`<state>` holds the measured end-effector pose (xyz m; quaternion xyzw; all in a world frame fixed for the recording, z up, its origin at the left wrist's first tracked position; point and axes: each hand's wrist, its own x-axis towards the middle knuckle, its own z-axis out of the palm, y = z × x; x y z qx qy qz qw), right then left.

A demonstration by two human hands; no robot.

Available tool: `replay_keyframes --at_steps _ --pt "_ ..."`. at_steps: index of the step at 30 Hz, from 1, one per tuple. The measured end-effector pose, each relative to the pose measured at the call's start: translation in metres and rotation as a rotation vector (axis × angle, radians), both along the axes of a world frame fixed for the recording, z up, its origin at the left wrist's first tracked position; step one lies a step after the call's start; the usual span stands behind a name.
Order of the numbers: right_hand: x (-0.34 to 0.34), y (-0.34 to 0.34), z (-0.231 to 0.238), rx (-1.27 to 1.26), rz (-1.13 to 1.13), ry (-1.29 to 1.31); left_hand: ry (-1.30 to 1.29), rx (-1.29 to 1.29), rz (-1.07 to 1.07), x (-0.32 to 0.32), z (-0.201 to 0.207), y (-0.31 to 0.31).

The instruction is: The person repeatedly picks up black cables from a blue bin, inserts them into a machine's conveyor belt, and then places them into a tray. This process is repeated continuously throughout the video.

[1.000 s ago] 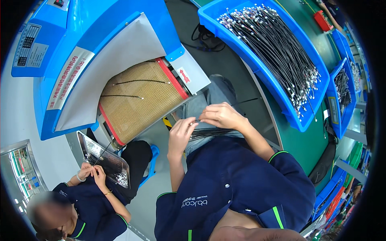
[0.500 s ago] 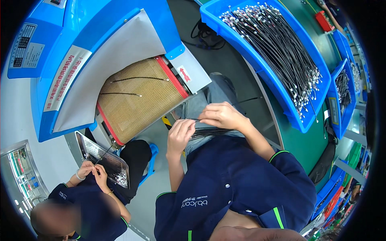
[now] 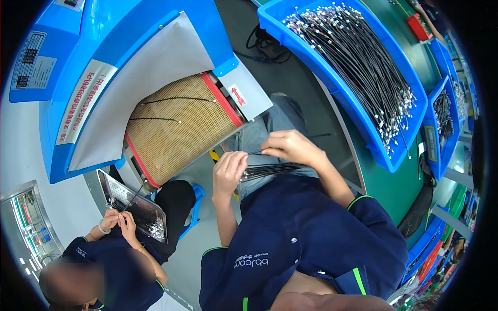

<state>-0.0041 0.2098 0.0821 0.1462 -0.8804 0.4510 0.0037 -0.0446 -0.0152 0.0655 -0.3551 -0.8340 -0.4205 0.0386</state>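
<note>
The left hand [image 3: 229, 168] and right hand [image 3: 291, 147] had their fingers pinched on one black cable [image 3: 254, 152], above a cable bundle [image 3: 272, 170] across the lap. That cable seemed unfinished; whether the bundle was done could not be told. Two more lay on the mesh belt [image 3: 176, 145]. Along the worktop's [image 3: 384, 194] left edge, a blue bin [image 3: 359, 123] held many white-ended cables [image 3: 358, 67].
</note>
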Motion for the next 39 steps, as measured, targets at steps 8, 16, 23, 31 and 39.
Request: replay_keyframes --at_steps 8,16,23,31,39 --pt "0.007 0.042 -0.002 0.193 -0.096 -0.305 -0.185 -0.082 0.154 -0.008 -0.029 -0.019" --pt "0.001 0.03 -0.012 0.167 -0.141 -0.205 -0.676 0.342 0.441 -0.004 -0.073 -0.022" --pt "-0.008 0.006 -0.012 0.152 -0.099 -0.194 -1.267 0.979 0.317 0.022 -0.069 0.031" --pt "-0.006 0.017 -0.013 0.172 -0.102 -0.196 -1.243 1.249 0.388 0.017 -0.086 0.013" --pt "0.0 0.031 -0.002 0.021 -0.173 -0.141 -1.127 1.304 0.419 0.01 -0.083 -0.009"
